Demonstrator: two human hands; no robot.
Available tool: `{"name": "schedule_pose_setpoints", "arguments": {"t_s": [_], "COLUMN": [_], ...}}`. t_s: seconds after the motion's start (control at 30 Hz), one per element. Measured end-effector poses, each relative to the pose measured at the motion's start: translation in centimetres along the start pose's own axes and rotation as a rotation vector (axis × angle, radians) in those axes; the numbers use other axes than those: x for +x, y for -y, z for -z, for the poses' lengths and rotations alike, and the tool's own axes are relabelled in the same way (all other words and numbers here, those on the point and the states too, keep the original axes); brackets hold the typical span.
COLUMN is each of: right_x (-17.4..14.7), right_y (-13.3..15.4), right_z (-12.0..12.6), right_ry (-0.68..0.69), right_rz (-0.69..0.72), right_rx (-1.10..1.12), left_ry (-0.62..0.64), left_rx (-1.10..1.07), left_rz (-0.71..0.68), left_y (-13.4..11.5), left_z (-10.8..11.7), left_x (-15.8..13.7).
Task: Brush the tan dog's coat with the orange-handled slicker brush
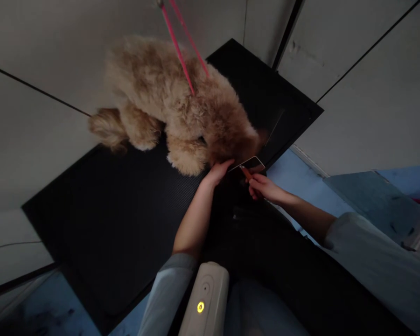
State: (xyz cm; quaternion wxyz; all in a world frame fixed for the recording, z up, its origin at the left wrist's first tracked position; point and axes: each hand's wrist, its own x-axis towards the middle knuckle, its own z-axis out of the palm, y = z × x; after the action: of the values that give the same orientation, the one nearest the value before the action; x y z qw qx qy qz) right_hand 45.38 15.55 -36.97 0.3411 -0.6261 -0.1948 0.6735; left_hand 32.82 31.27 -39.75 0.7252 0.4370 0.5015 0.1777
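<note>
A curly tan dog [154,79] is on a black grooming table [126,214], its head lowered and blurred toward the near right edge. My left hand [217,173] holds the dog at the underside of its head, thumb stretched along the fur; the other fingers are mostly hidden. In my right hand [262,186] is a slicker brush [247,171], gripped by its orange handle. The brush's wide, thin-rimmed head lies close to the dog's face, beside my left thumb. Whether its bristles touch the fur is hidden.
A pink grooming loop [178,44] runs from above down to the dog's neck. Pale wall panels [357,107] stand behind the table. Blue floor [301,179] shows at the right, and a white device with a yellow light [206,298] is near my chest.
</note>
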Motion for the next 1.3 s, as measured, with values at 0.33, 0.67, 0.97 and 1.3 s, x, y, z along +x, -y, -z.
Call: {"name": "schedule_pose_setpoints", "arguments": {"t_s": [0.33, 0.67, 0.97, 1.3], "right_x": [-1.6, -1.4, 1.5, 0.6], "right_y": [-0.7, -4.2, 0.3, 0.0], "right_z": [0.8, 1.7, 0.2, 0.8], "right_ry": [0.152, -0.006, -0.071, 0.047], "right_rz": [-0.146, -0.292, 0.075, 0.086], "right_rx": [-0.228, -0.232, -0.104, -0.138], "left_ry": [-0.057, -0.069, -0.008, -0.021], "left_rx": [0.006, -0.023, -0.06, -0.148], "left_rz": [-0.026, -0.048, 0.059, 0.094], "left_y": [0.4, -0.3, -0.8, -0.9], "left_z": [0.1, 0.6, 0.7, 0.8], "left_x": [0.2, 0.5, 0.0, 0.8]}}
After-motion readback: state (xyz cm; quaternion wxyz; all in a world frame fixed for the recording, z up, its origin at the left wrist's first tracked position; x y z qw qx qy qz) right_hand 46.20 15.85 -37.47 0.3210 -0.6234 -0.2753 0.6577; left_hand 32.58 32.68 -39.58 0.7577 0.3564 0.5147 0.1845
